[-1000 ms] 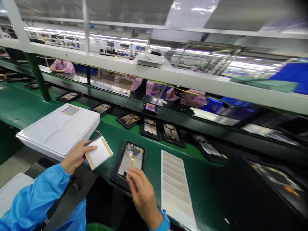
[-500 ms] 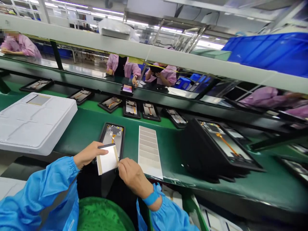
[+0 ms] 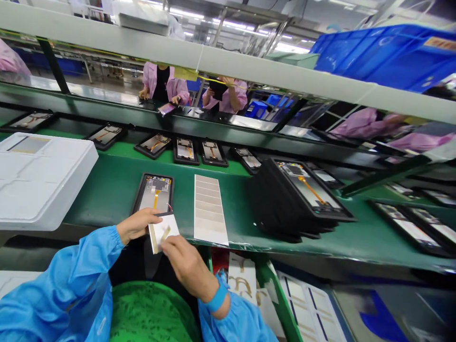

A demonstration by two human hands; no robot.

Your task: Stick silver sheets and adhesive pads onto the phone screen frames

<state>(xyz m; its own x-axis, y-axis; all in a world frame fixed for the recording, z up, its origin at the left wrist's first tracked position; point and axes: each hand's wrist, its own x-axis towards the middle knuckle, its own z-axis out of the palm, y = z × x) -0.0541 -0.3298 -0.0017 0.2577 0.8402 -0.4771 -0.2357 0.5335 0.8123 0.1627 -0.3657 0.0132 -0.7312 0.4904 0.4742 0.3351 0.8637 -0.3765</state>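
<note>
My left hand (image 3: 138, 224) grips a flat white battery pack (image 3: 157, 233) by its dark upper edge, thumb on top. A tan tape strip runs along the pack's left side. My right hand (image 3: 188, 266) is closed in a pinch on a narrow tan tape strip (image 3: 166, 232), which stands curled up over the pack's face. Just beyond the hands, an opened tablet (image 3: 146, 197) lies on the green bench, its circuit board and orange ribbon cable showing. A thin wire sticks up near its lower right corner. To the right is a white sheet with beige adhesive strips (image 3: 209, 204).
A white foam tray (image 3: 46, 175) stands at left; stacked opened tablets in black frames (image 3: 263, 204) stand at right. More tablets (image 3: 185, 151) line the belt behind. Below the bench edge, a green bin (image 3: 274, 289) holds used strips. Co-workers in pink sit across.
The tan strip on the pack's right side has been lifted and now curls from my right fingers. My right hand has moved left over the pack. The camera view has shifted right.
</note>
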